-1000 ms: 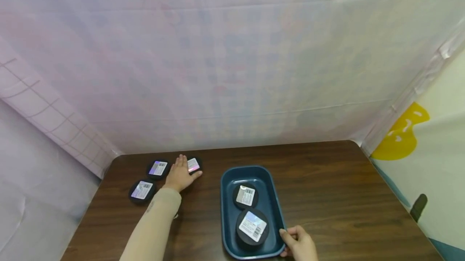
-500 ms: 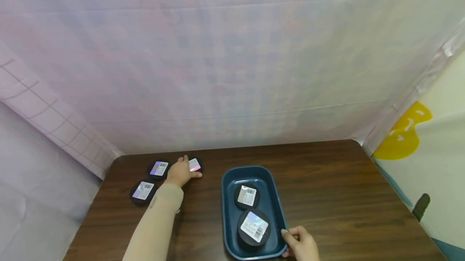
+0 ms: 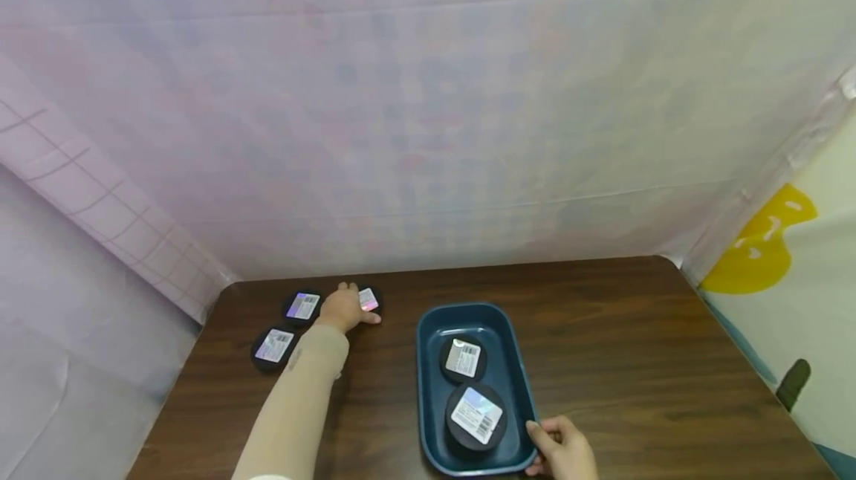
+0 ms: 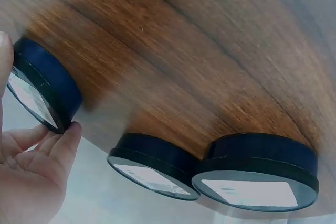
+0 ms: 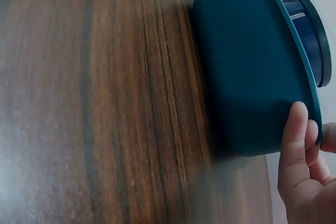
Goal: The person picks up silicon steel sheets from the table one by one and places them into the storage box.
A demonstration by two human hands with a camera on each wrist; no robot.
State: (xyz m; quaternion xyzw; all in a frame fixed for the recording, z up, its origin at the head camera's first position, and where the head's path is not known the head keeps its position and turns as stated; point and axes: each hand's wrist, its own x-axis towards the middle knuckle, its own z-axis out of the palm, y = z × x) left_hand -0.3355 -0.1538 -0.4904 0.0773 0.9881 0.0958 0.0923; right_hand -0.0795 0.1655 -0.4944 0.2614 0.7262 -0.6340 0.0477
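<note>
At the back left of the table, my left hand (image 3: 339, 310) grips a round, flat black container (image 3: 368, 299) with a white barcode label on top. In the left wrist view, thumb and fingertips lie on opposite sides of this container (image 4: 51, 85). My right hand (image 3: 565, 450) pinches the front right corner of a dark teal tray (image 3: 426, 391), thumb over the rim and fingers against the outer wall (image 5: 252, 77). Inside the tray sit a similar labelled container (image 3: 464, 358) and, nearer the front, another one (image 3: 476, 417) that rises above the rim.
Left of my left hand, two more labelled containers (image 3: 302, 307) (image 3: 273, 347) lie close together on the brown wooden table (image 3: 628, 361). Pale patterned cloth (image 3: 414, 131) hangs behind the table's back edge and along both sides.
My left hand's outstretched fingers have curled down around the back container. The right hand keeps its hold on the tray corner. The whole head view has shifted slightly.
</note>
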